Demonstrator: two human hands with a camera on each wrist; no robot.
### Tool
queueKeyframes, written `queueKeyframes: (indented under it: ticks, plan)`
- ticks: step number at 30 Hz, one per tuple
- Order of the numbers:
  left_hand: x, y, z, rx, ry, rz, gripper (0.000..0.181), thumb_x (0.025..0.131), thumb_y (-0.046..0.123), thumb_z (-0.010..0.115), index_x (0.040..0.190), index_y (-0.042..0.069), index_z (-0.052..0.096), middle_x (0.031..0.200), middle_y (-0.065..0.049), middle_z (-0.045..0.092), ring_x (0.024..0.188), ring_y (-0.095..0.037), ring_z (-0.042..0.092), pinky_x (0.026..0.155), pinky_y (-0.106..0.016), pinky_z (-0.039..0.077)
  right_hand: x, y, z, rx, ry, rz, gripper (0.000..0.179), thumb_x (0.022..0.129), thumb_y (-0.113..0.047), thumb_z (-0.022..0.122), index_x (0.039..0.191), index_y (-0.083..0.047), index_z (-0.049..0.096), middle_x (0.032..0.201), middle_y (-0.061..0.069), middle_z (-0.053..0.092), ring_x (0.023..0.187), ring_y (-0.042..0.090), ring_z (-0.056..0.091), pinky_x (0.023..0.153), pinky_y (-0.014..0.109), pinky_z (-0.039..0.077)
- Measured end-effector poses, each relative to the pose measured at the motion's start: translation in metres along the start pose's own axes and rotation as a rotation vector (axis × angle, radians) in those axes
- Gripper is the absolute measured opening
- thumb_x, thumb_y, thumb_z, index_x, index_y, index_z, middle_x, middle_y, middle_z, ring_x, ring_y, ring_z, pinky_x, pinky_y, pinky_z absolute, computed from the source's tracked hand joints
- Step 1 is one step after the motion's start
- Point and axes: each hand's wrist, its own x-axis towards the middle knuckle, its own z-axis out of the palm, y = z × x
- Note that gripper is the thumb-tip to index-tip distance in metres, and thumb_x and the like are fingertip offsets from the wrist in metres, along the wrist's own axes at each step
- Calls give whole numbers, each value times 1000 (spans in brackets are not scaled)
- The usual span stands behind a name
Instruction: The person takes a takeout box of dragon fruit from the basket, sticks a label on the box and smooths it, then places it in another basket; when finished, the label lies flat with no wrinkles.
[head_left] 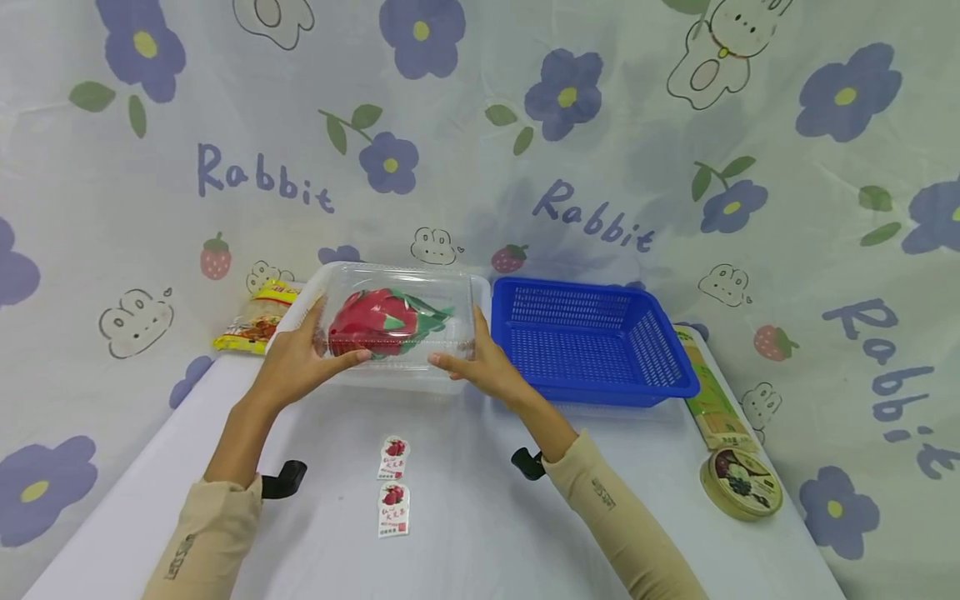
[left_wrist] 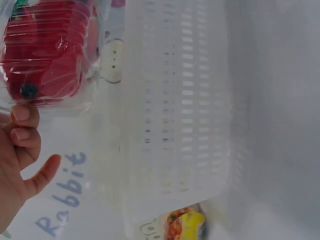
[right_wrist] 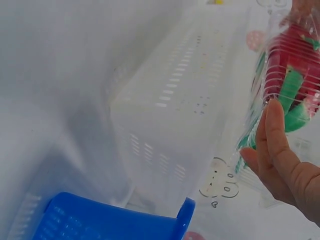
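Clamping fingers on one clear box [head_left: 448, 287], left hand [head_left: 298, 362] and right hand [head_left: 489, 363] hold one dragon fruit [head_left: 373, 322] inside.

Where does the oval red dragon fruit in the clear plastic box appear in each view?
Head: the oval red dragon fruit is left of centre, around mid-height.
Left wrist: upper left corner, cut off by the top edge.
Right wrist: upper right, against the right edge.
Shared landmark: the white perforated plastic basket.
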Motion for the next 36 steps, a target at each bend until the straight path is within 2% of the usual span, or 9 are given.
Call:
queueKeyframes:
  ticks: [4,10,12,15,21,27,32,34,36]
  plan:
    - [-3,3,-1,-4,13,11,111,81,65,68,161,19,7,95,-17,54,93,-31,50,61,-32,45,-5,-2,0,4,2,-21,114,87,-44,75,159,-30,-11,152,27,35,94,30,71,102,57,44]
    - [-10,8,-6,32,23,11,113,80,65,69,161,15,8,83,-13,46,87,-29,48,60,-33,41,-12,-6,0,-4,2,-52,113,86,-43,76,159,-31,-10,151,25,36,88,24,71,97,55,48]
    - [-12,10,-7,28,28,16,113,80,65,69,161,14,8,94,-19,53,92,-33,49,64,-40,49,-13,-7,1,-13,10,-43,113,86,-43,76,158,-32,-11,149,25,39,87,23,71,97,55,47]
    - [-14,12,-6,11,42,27,112,80,63,70,161,14,10,109,-23,55,98,-36,48,68,-45,51,-16,-8,1,-20,18,-31,113,86,-43,76,158,-33,-11,144,25,46,90,26,72,97,54,47]
    - [-16,15,-2,5,59,34,111,80,62,71,161,14,13,92,-17,52,89,-30,49,63,-36,43,-22,-8,-1,-18,25,-26,114,85,-45,76,158,-33,-10,138,24,51,93,28,70,92,51,49]
    - [-20,17,0,-4,48,38,112,79,62,71,161,13,12,116,-22,59,93,-31,51,69,-44,50,-29,-8,-2,34,21,-57,112,86,-37,78,158,-38,-9,140,19,48,103,30,65,86,46,54]
    - [-20,20,-1,8,46,34,112,80,61,72,160,9,13,94,-17,53,84,-28,46,64,-38,39,-30,-8,-3,71,9,-96,112,87,-31,77,156,-42,-10,143,18,46,111,34,62,82,43,57]
    - [-21,20,0,9,42,36,112,80,61,72,160,8,13,97,-19,55,86,-30,47,66,-40,42,-30,-7,-3,66,7,-94,111,88,-31,77,157,-41,-10,144,20,44,110,34,62,82,43,56]
    - [-22,21,0,6,34,37,113,80,61,71,160,8,12,111,-24,57,92,-33,48,70,-47,47,-32,-6,-4,56,11,-81,112,87,-33,77,157,-40,-10,144,22,45,106,32,64,82,43,56]
